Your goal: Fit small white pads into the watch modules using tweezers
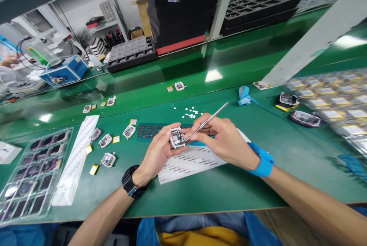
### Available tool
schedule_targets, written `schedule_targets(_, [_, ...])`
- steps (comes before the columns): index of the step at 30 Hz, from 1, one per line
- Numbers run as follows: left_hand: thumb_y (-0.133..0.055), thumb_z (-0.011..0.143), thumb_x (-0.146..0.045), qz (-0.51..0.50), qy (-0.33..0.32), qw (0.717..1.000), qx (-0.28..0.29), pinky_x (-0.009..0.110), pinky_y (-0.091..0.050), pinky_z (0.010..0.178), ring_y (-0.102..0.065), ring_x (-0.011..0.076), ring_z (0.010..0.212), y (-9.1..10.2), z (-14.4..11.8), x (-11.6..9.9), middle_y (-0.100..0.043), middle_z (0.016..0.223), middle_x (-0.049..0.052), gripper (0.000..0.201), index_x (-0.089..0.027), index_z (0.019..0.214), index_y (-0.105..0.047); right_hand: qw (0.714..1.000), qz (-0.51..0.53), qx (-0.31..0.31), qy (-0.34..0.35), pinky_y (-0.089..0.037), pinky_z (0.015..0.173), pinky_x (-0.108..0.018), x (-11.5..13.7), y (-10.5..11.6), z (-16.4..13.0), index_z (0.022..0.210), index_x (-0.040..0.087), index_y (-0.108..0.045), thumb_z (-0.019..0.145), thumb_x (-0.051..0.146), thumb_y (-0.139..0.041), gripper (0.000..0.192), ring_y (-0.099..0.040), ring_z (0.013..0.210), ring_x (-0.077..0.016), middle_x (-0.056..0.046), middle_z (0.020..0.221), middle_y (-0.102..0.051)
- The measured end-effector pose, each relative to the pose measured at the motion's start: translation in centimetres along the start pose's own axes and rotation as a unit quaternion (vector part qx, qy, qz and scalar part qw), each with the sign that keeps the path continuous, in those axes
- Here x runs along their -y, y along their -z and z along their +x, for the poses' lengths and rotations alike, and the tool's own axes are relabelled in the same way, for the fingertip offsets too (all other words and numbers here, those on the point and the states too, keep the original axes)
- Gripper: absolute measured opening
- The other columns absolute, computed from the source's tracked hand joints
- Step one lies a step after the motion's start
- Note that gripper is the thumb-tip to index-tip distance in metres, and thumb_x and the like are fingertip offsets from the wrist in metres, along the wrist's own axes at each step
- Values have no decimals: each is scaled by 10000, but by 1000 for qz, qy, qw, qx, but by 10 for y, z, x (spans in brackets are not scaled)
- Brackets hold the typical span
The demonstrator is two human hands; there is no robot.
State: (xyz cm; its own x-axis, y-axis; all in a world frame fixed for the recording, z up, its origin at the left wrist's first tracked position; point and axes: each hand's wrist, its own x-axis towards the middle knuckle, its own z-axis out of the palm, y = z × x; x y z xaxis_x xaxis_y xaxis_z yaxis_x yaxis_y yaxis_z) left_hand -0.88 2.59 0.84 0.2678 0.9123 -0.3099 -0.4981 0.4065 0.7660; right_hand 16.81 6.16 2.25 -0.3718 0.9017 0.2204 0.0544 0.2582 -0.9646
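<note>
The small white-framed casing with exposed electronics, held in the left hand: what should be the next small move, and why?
Probably the right hand should ease the slim silver metal tool gently inward. Its tip is at the small white-framed casing's lower right side, the left hand holds the casing, and the exposed electronics look delicate; whether the tip touches them is unclear.

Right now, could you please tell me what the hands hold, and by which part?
Left hand: a white-framed device, by its edges. Right hand: a slim metal tool, partway along its length.
</note>
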Motion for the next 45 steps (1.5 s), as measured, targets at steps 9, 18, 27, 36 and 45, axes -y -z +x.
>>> schedule_targets(9, [-634,826,-498,19,-22,1000,-5,437,-522,934,-647,244,1071,-3,-2,2,-675,1186,95,432,-204,1142,-624,997,-63,6,39,-609,672,-287,-4,-1,-4,781,217,-631,856,308,-648,119,-730,726,-177,-12,759,-729])
schedule_targets(18, [-661,797,-527,26,-19,999,-2,442,-519,948,-628,250,1102,-2,-3,4,-657,1210,83,472,-217,1151,-627,996,-80,11,24,-610,725,-327,-5,-1,-5,775,229,-674,852,342,-651,139,-743,814,-217,-24,772,-745])
schedule_targets(27, [-715,771,-326,28,-13,1000,-4,417,-530,939,-660,220,1034,-2,-3,3,-678,1166,62,409,-217,1151,-611,995,-95,21,37,-598,716,-296,-3,0,-5,786,234,-692,863,314,-644,121,-744,825,-202,-12,790,-749])
schedule_targets(36, [-702,754,-147,67,-38,997,4,373,-542,916,-683,185,974,-1,-2,5,-687,1177,67,446,-220,1175,-576,996,-77,28,43,-614,702,-302,-3,3,-6,802,232,-679,822,262,-673,37,-743,824,-205,-16,818,-747])
schedule_targets(45, [-755,734,-161,103,-46,994,-2,387,-556,857,-694,195,900,0,-2,6,-705,1130,85,457,-208,1155,-583,999,-11,44,9,-629,743,-324,-2,4,-6,796,222,-658,822,347,-689,132,-740,821,-204,-29,818,-736])
